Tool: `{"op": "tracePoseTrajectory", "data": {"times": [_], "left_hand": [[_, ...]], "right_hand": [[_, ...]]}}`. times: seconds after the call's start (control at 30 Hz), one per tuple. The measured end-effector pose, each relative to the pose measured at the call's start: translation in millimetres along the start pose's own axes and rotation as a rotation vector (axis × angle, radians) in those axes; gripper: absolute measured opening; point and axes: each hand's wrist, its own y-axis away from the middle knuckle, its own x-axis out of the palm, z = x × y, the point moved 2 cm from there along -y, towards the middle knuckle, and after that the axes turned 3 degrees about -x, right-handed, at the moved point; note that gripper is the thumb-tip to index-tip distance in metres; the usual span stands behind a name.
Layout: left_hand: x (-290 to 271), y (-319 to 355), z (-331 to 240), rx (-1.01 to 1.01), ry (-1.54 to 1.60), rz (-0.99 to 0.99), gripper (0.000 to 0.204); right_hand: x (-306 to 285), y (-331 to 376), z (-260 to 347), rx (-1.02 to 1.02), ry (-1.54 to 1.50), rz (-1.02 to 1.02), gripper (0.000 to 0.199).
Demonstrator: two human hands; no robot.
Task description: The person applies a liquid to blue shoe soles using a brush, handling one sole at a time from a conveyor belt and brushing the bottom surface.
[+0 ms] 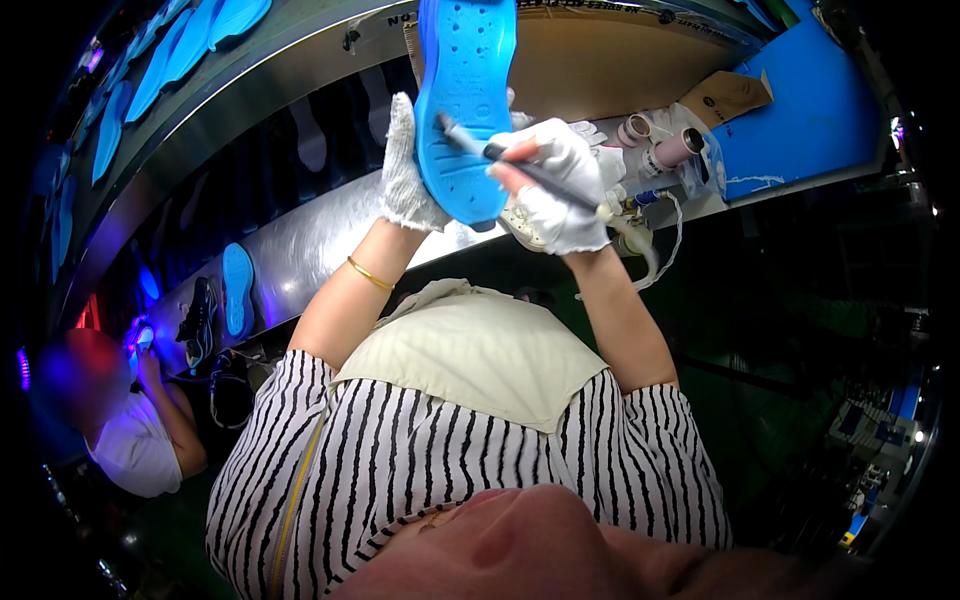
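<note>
Blue shoe sole (463, 105) gripped upright in gloved left hand (408, 170) | right hand (556, 185) pinches marker pen (520, 165), tip on sole | risk: unsupported sole flexes, line wanders; glove grip may slip.

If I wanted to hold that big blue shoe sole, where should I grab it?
Grab the blue shoe sole by its long side edge near the lower end, coming from the left, as the left hand does. It stands upright and is thin and flat, so fingers wrap round the edge easily. That leaves its face free for the brush in the right hand.
</note>
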Motion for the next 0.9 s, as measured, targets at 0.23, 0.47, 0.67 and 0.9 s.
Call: {"op": "tracePoseTrajectory", "data": {"times": [0.23, 0.47, 0.67, 0.9], "left_hand": [[5, 2, -14, 0.111, 0.021, 0.053, 0.093], [10, 1, -21, 0.128, -0.023, 0.018, 0.092], [9, -2, -25, 0.07, -0.022, 0.07, 0.089], [6, -7, -35, -0.049, -0.031, 0.058, 0.094]], "right_hand": [[5, 10, 5, 0.013, 0.043, -0.046, 0.02], [16, 16, 3, 0.169, -0.116, 0.062, 0.017], [8, 20, -1, 0.052, -0.068, 0.084, 0.018], [-4, 10, 4, 0.115, 0.009, 0.111, 0.014]]}}
